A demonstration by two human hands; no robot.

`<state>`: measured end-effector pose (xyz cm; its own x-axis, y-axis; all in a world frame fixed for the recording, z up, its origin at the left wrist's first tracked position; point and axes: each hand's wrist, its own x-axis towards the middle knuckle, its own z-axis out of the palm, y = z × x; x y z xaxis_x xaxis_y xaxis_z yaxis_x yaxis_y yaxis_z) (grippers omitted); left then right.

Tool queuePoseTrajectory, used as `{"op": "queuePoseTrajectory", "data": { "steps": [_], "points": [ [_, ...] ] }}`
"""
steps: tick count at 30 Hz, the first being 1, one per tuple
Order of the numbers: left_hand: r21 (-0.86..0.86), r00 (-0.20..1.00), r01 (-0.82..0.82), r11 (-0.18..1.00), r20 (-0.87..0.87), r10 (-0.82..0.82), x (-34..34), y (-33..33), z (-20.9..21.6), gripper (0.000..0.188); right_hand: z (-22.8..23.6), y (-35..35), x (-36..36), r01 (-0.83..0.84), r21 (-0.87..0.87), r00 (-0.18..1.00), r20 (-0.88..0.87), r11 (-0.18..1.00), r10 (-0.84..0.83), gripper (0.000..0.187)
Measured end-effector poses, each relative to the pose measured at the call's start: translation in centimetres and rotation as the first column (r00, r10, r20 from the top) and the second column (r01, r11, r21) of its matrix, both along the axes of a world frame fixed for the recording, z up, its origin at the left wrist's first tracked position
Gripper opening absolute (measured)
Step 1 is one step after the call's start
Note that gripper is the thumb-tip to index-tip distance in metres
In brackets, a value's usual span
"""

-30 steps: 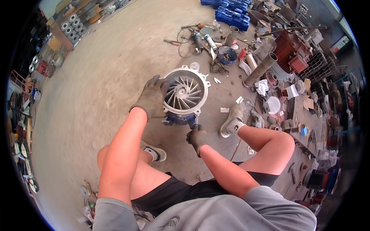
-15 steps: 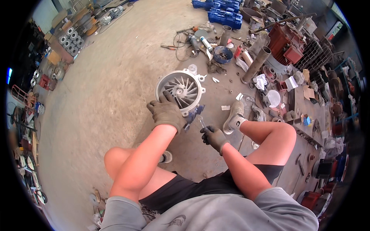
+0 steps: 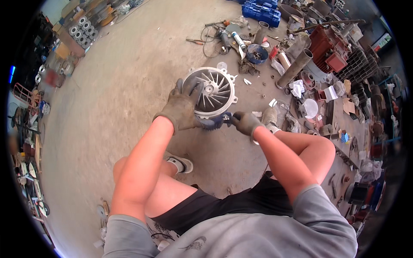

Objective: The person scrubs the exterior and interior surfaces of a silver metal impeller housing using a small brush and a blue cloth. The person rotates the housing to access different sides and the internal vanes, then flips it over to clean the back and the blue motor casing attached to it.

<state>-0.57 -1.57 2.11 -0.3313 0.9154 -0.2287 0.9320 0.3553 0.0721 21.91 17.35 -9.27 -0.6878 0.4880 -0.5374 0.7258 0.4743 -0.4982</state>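
A blue motor (image 3: 210, 123) stands on the floor in front of me. On its top sits a round silvery housing (image 3: 231, 92) with a finned fan wheel (image 3: 210, 89) inside. My gloved left hand (image 3: 183, 101) grips the housing's left rim, its fingers hooked over the edge. At the motor's lower right side, my gloved right hand (image 3: 246, 122) is closed round a wrench (image 3: 227, 117). Only the wrench's metal end shows, against the blue body; the glove hides the remainder.
To the right lie a steel pipe (image 3: 297, 66), a blue bowl (image 3: 257, 54) of small parts and a red motor casing (image 3: 329, 49). Beyond the motor are an angle grinder (image 3: 223, 39) and its cable. My shoes (image 3: 183, 164) are planted on either side.
The wrench has moved up to the motor's side with my right hand. My left hand has shifted from the fan wheel to the housing's left rim, and the motor stands turned or tilted differently.
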Motion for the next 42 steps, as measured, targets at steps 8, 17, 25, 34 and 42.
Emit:
{"op": "queuePoseTrajectory", "data": {
  "steps": [8,17,25,34,42],
  "points": [
    [0.06,0.999,0.017,0.998,-0.03,-0.015,-0.5,0.3,-0.5,0.142,0.9,5.5,-4.6,-0.337,0.064,0.921,0.231,0.939,0.315,0.043],
    [0.176,0.998,-0.029,0.984,-0.041,0.037,-0.3,1.2,-1.6,0.121,-7.1,-4.2,-0.5,0.344,-0.824,0.791,-0.004,0.45,-0.612,0.03],
    [0.236,0.995,-0.1,0.967,0.043,0.092,-0.1,1.1,-2.5,0.131,-6.5,-8.9,0.5,0.311,-0.348,0.825,-0.363,0.885,-0.433,0.055],
    [0.145,0.989,-0.145,0.979,0.032,0.142,1.0,1.0,-1.2,0.127,-0.8,4.4,-3.2,-0.197,0.078,0.977,0.096,0.977,0.189,0.04],
    [-0.015,0.985,-0.17,0.985,0.001,0.17,0.9,1.4,0.0,0.127,-3.2,3.3,-3.0,0.005,-0.149,0.991,0.135,0.989,0.016,0.048]
  ]
}}
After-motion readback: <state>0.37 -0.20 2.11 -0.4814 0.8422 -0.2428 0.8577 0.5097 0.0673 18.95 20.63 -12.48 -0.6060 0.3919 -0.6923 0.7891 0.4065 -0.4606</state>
